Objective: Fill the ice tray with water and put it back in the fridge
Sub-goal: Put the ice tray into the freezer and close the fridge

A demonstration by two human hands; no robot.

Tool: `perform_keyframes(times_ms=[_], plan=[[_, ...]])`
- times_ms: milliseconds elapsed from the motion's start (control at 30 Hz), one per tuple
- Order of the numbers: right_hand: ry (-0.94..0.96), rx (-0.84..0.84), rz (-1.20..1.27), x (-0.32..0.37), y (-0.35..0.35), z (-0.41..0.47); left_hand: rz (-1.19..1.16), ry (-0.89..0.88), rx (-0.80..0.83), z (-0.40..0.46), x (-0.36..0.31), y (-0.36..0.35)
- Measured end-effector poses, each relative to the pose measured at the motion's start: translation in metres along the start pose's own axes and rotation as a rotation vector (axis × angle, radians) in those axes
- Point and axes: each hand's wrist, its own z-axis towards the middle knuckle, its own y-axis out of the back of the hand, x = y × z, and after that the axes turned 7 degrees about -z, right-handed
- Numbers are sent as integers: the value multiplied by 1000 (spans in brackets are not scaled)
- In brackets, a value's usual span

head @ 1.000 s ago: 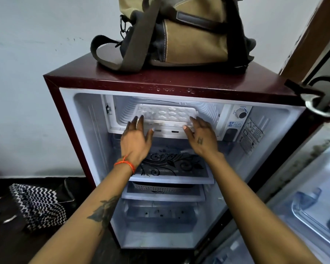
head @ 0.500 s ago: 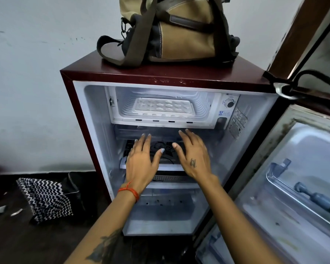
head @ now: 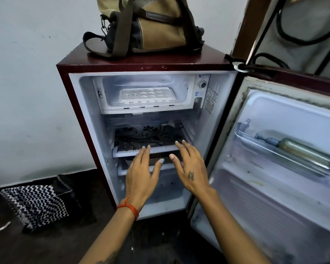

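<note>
Now the ice tray (head: 147, 95) lies flat in the freezer compartment (head: 144, 109) at the top of the fridge (head: 65, 77), whose door (head: 274, 159) stands open; its water level is hard to judge. Below it, the left hand (head: 141, 174) and the right hand (head: 191, 168) hover with fingers spread, holding nothing, before the patterned shelf (head: 149, 138). A bag (head: 147, 25) sits on the fridge top.
</note>
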Motion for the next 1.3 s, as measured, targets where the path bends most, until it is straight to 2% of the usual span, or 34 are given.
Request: perform_keyframes(times_ms=[467,933,1300], plan=[[-251,-80,51,-43,39,-164,-178,-38,181,-117,-50,-36],[-435,-103,15,-140,113,-322,-254,-106,350,-258,-156,-123],[-625,-252,42,-211,169,-381,-236,-291,537,-308,-238,-190]])
